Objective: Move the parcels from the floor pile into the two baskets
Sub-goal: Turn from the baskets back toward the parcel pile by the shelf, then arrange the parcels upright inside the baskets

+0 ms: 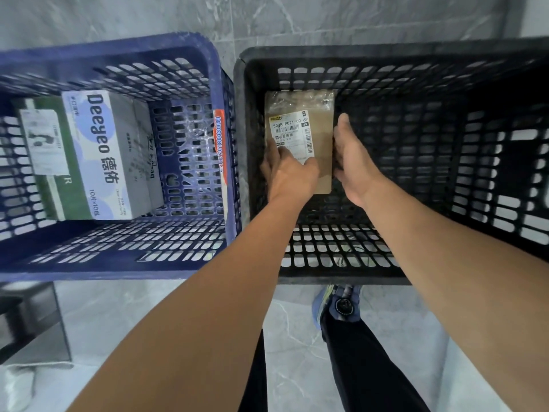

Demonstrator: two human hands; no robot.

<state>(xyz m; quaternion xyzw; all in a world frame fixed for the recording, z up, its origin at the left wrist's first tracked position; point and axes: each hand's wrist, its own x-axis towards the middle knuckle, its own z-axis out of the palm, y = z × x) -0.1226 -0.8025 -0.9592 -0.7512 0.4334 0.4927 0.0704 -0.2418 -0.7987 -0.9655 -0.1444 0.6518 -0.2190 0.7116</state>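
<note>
Brown parcel (322, 135) in curled left hand (289, 173), flat right hand (353, 165) against it.

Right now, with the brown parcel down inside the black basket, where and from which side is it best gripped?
Probably by its two long edges, coming straight down from above. The brown parcel is thin and faces label-up, close to the left wall of the black basket, so a sideways approach is blocked. The left hand and right hand flank those edges.
</note>
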